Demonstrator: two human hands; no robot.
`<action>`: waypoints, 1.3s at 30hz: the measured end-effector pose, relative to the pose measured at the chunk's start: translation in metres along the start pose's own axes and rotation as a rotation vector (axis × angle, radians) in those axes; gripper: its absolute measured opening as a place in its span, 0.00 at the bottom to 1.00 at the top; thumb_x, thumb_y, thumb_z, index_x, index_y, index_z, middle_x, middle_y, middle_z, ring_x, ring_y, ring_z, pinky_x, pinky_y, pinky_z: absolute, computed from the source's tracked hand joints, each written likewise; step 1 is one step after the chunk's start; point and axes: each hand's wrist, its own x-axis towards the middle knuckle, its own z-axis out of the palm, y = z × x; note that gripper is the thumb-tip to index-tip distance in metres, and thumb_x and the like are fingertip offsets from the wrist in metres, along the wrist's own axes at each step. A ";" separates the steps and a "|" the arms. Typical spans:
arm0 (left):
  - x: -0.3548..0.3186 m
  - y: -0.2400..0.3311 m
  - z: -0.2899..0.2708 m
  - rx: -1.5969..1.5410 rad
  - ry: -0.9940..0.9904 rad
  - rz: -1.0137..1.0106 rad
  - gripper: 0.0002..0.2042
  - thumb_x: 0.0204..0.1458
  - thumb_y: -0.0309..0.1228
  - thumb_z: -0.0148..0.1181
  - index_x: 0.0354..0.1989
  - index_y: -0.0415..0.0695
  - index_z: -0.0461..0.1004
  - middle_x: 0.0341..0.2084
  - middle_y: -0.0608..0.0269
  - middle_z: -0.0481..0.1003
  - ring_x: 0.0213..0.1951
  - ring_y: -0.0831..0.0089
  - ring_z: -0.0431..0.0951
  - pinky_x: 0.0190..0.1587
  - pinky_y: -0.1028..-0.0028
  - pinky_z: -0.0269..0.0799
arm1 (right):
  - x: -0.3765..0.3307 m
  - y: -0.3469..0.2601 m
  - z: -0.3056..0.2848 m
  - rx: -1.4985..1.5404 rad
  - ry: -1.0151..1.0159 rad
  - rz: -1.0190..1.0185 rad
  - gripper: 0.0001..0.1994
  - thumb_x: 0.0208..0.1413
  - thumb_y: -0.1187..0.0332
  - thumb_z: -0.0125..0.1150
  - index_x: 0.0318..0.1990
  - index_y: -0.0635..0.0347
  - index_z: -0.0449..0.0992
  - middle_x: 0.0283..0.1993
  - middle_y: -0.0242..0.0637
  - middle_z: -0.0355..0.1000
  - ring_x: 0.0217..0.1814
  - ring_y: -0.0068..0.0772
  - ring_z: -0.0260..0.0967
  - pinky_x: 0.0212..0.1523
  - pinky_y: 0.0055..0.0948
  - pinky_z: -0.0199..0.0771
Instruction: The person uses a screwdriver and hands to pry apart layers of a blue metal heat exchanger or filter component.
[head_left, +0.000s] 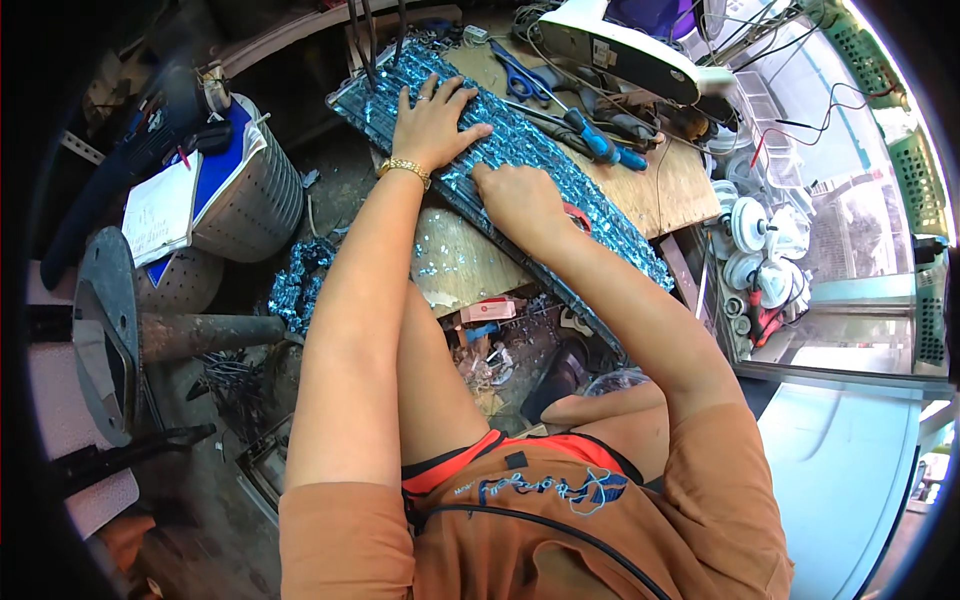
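A long slab of crumpled, shiny blue metal fins [600, 190], like an air-conditioner coil, lies slanting across a wooden board. Its dark side edge faces me. My left hand [435, 125], with a ring and a gold bracelet, presses on the fins with its fingers spread. Beside it, my right hand [520, 200] is closed in a fist at the slab's near edge. Whatever its fingers grip is hidden under them. A red loop [577, 216] shows on the fins just behind my right wrist; I cannot tell what it belongs to.
Blue-handled scissors [520, 75] and a blue-handled screwdriver [600, 140] lie beyond the slab. A perforated drum [255, 195] stands at left, near crumpled blue fin scraps [300, 285]. White round parts [760, 240] are heaped at right. A pink box [488, 311] lies below the board.
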 end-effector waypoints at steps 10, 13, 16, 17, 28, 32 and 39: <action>-0.002 -0.006 0.005 0.023 0.049 0.018 0.35 0.58 0.66 0.58 0.70 0.62 0.71 0.74 0.70 0.64 0.78 0.58 0.57 0.75 0.37 0.46 | -0.014 -0.001 -0.008 0.012 -0.064 0.013 0.09 0.60 0.69 0.56 0.40 0.60 0.82 0.34 0.49 0.84 0.35 0.50 0.85 0.35 0.47 0.84; 0.000 -0.001 0.009 0.014 0.061 0.030 0.36 0.56 0.68 0.58 0.69 0.63 0.72 0.74 0.70 0.65 0.77 0.58 0.58 0.76 0.37 0.46 | -0.023 0.009 -0.010 -0.009 -0.135 0.064 0.09 0.61 0.68 0.57 0.40 0.59 0.83 0.35 0.50 0.84 0.36 0.51 0.85 0.37 0.48 0.84; 0.001 -0.006 0.010 0.031 0.096 0.029 0.36 0.56 0.68 0.57 0.69 0.62 0.73 0.74 0.68 0.66 0.77 0.57 0.58 0.76 0.38 0.47 | -0.032 0.013 -0.010 0.023 -0.170 0.076 0.10 0.61 0.67 0.57 0.41 0.59 0.83 0.37 0.51 0.84 0.39 0.52 0.85 0.39 0.50 0.84; 0.001 -0.004 0.011 0.027 0.096 0.032 0.36 0.56 0.68 0.57 0.69 0.62 0.73 0.74 0.68 0.66 0.77 0.57 0.58 0.76 0.38 0.47 | -0.033 0.014 -0.012 0.021 -0.170 0.080 0.10 0.61 0.67 0.57 0.41 0.59 0.83 0.37 0.51 0.84 0.39 0.52 0.85 0.39 0.50 0.84; 0.002 0.004 0.009 0.034 0.062 0.023 0.35 0.58 0.66 0.58 0.69 0.61 0.71 0.74 0.69 0.65 0.77 0.58 0.57 0.75 0.36 0.47 | -0.034 0.021 -0.017 0.060 -0.117 0.140 0.14 0.70 0.56 0.55 0.45 0.58 0.76 0.29 0.51 0.80 0.34 0.61 0.81 0.36 0.58 0.78; -0.002 -0.003 0.010 0.038 0.073 0.028 0.35 0.58 0.66 0.57 0.69 0.61 0.71 0.74 0.69 0.65 0.78 0.57 0.57 0.75 0.36 0.46 | -0.027 0.008 -0.031 0.106 -0.039 0.157 0.14 0.70 0.56 0.55 0.46 0.58 0.76 0.30 0.53 0.80 0.35 0.61 0.81 0.36 0.58 0.78; 0.002 -0.001 0.014 0.052 0.111 0.040 0.35 0.57 0.67 0.57 0.68 0.61 0.73 0.73 0.68 0.67 0.77 0.57 0.59 0.75 0.36 0.48 | -0.018 0.007 -0.005 0.059 0.015 0.045 0.10 0.64 0.64 0.58 0.39 0.61 0.80 0.31 0.51 0.82 0.34 0.54 0.84 0.34 0.50 0.83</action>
